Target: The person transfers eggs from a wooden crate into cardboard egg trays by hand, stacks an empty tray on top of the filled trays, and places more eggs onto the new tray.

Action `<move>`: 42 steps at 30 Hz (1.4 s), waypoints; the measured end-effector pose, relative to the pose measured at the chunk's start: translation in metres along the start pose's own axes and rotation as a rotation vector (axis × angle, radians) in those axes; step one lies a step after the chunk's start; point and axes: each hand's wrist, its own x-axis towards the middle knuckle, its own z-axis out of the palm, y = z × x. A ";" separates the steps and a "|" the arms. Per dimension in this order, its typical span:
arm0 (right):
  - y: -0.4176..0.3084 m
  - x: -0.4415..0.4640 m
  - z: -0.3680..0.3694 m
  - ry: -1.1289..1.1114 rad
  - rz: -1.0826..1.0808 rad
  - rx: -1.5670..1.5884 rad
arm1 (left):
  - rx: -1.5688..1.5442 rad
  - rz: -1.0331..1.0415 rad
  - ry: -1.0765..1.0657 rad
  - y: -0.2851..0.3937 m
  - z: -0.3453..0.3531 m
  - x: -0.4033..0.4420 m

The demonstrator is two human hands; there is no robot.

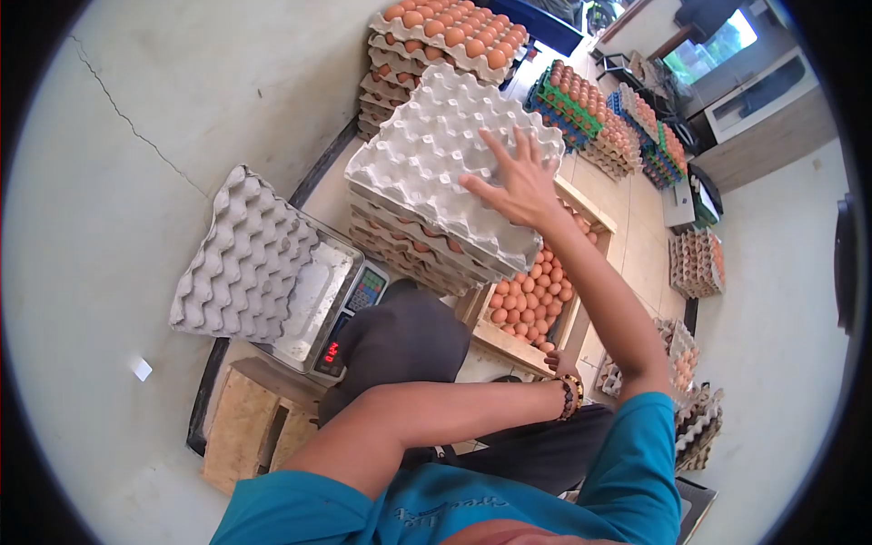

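My right hand (520,182) lies with fingers spread on the top grey egg tray (436,136), a pulp tray with no eggs in its cups. That tray caps a tall stack of egg trays (409,241), and brown eggs show between the lower layers. My left arm crosses in front of me. My left hand (563,365), with bracelets at its wrist, is beside the near rim of a wooden crate (513,345) of loose brown eggs (536,300). Its fingers are small and partly hidden, so their grip is unclear.
A digital scale (341,318) with red digits stands at my left, and a grey egg tray (241,259) leans over its plate. Another egg stack (454,36) rises behind. More egg stacks (572,95) line the tiled floor. A wooden stool (241,422) is at lower left.
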 end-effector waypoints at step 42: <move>0.237 -0.068 0.277 0.304 0.852 0.662 | 0.117 -0.108 0.076 -0.034 0.043 -0.069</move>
